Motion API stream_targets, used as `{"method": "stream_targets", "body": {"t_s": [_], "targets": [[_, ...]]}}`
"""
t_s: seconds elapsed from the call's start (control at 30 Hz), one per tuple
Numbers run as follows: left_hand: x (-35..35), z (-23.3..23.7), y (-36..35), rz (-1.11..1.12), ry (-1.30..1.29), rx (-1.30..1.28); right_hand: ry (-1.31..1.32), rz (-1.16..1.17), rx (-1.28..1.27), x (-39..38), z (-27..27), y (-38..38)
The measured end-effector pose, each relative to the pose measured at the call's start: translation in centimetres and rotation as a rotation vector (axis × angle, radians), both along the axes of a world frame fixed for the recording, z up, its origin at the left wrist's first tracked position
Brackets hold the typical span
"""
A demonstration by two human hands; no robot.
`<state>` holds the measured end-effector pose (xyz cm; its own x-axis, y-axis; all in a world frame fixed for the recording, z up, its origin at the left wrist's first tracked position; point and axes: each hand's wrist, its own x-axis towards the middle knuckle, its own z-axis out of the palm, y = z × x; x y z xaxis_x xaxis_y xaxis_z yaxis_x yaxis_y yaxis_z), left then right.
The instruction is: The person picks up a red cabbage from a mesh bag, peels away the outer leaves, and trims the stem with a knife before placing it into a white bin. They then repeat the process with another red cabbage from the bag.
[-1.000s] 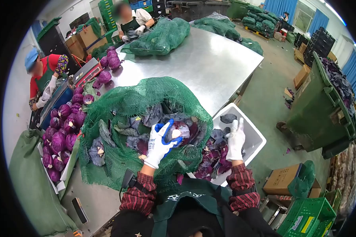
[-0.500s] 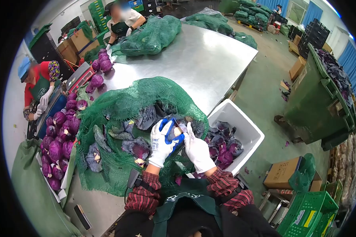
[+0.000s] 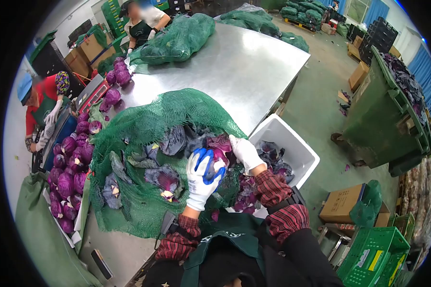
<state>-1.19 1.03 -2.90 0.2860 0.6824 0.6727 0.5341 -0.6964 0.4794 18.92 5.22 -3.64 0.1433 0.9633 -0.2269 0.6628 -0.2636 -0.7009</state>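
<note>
Gripping red cabbage (image 3: 221, 145) | left hand (image 3: 202, 179) fingers curled round it | right hand (image 3: 245, 153) fingers bent over it

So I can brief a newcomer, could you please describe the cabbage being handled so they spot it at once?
On the steel table, find the green net sack at the near end, beside the white tub. Among the loose heads at its mouth, the red cabbage is the only one gripped between the gloved left hand and right hand.

Left hand (image 3: 202, 174) and right hand (image 3: 245, 152) clasp a red cabbage (image 3: 220, 144) over the net sack (image 3: 143, 124).
</note>
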Motion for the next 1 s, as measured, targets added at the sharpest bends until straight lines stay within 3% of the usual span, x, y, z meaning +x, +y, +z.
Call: {"method": "stream_targets", "body": {"t_s": [0.1,0.13,0.23,0.27,0.3,0.37,0.43,0.5,0.57,0.67,0.77,0.83,0.93,0.97,1.0], "targets": [[-2.4,0.3,-0.5,-0.073,-0.111,-0.159,0.093,-0.146,0.035,-0.3,-1.7,0.5],[-3.5,-0.3,-0.2,-0.085,-0.187,-0.168,0.073,-0.167,0.159,0.1,-4.1,1.2],[-7.2,-1.8,0.4,-0.066,-0.302,-0.307,0.162,-0.152,-0.027,0.5,-1.6,0.7],[-7.8,-2.2,0.2,-0.086,-0.357,-0.343,-0.027,-0.072,0.111,0.3,-3.3,0.8],[-7.5,-1.1,0.1,-0.107,-0.417,-0.376,-0.429,-0.009,0.339,-0.5,-2.9,0.4],[-7.5,1.0,-0.8,0.023,-0.102,-0.351,-0.508,-0.091,0.382,-1.6,-2.2,-1.6],[-6.5,1.6,-0.9,0.054,-0.113,-0.352,-0.186,-0.258,0.463,-4.0,1.1,-4.2],[-5.6,2.1,-0.8,0.12,-0.033,-0.307,0.032,-0.062,0.345,-5.9,4.1,-7.2],[-5.2,1.0,-0.3,0.123,0.015,-0.221,-0.047,0.078,0.391,-7.5,3.0,-8.4],[-3.9,0.7,-0.2,0.067,-0.021,-0.174,-0.065,0.071,0.319,-8.2,3.5,-8.3],[-3.6,0.5,0.1,-0.009,-0.105,-0.228,0.116,0.018,0.272,-7.9,4.0,-8.1],[-3.4,0.6,-0.1,-0.028,-0.134,-0.245,0.382,-0.003,0.26,-6.5,2.8,-7.2],[-4.1,0.5,-0.1,-0.089,-0.132,-0.234,0.171,-0.005,0.288,-4.2,-3.4,-5.0],[-4.4,0.5,-0.2,-0.087,-0.129,-0.234,0.158,-0.015,0.351,-4.1,-3.0,-4.7],[-4.7,0.7,-0.1,-0.055,-0.154,-0.253,0.347,-0.068,0.091,-3.3,-2.5,-5.1]]}}
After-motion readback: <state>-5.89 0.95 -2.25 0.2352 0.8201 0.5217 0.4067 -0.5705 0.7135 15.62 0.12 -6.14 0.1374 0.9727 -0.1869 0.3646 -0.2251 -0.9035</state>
